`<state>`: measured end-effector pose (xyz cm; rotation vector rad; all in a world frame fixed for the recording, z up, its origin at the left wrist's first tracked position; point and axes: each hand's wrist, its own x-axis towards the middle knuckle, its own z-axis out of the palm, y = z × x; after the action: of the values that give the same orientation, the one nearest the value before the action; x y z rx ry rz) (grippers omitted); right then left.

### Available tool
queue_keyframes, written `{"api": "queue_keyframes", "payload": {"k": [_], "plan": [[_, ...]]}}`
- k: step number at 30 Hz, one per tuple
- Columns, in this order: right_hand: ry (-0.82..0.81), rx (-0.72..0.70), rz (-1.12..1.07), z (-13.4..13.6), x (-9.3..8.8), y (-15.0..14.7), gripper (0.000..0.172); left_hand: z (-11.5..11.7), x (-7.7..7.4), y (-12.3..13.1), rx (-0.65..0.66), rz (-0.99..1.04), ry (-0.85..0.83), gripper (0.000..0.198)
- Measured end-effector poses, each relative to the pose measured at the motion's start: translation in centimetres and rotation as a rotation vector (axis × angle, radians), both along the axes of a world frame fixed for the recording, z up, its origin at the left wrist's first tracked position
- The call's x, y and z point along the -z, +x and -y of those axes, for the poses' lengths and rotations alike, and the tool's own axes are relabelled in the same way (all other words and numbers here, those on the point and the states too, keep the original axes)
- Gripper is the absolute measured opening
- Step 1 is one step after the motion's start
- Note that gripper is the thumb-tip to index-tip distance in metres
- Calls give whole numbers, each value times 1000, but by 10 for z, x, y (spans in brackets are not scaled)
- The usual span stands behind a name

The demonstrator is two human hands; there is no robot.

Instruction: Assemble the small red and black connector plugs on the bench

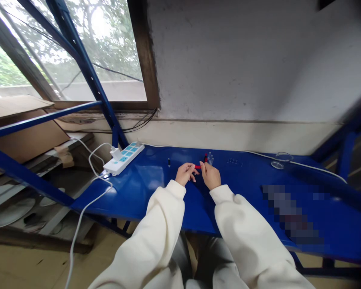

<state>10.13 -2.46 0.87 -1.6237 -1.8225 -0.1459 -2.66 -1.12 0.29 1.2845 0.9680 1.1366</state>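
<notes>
A small slim red piece [197,166], too small to identify, spans the gap between my two hands above the blue table. My left hand [185,174] pinches its left end, with the other fingers loosely curled. At the right end, the thumb and fingers of my right hand [210,176] are closed on it. Just behind my right hand lie several clear tube-like pieces [210,157] and a red and dark piece [205,157]. A short dark cylinder with a pale band [169,162] stands to the left of my left hand.
A white power strip [124,159] with a plugged-in adapter lies at the table's left, its cable hanging over the edge. Several tiny clear bits [234,161] and clear round items [277,164] are at right. A pixelated patch [291,216] covers something on the blue table [243,184].
</notes>
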Motion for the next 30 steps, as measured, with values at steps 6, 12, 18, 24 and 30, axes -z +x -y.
{"api": "queue_keyframes", "payload": {"k": [6, 12, 18, 24, 30], "plan": [[49, -13, -31, 0, 2, 1, 46, -1, 1, 3, -75, -14, 22, 39], [70, -18, -142, 0, 2, 1, 47, -4, 2, 1, -272, 67, 17, 41], [51, -58, -385, 1, -3, 3, 43, -1, -1, -1, -291, 72, 69, 40], [-49, -272, -490, -2, 1, 0, 30, 1, -2, 2, -137, 24, 108, 36], [-164, -484, -513, -5, 8, -4, 25, -1, -1, 0, -222, 31, 140, 35]]}}
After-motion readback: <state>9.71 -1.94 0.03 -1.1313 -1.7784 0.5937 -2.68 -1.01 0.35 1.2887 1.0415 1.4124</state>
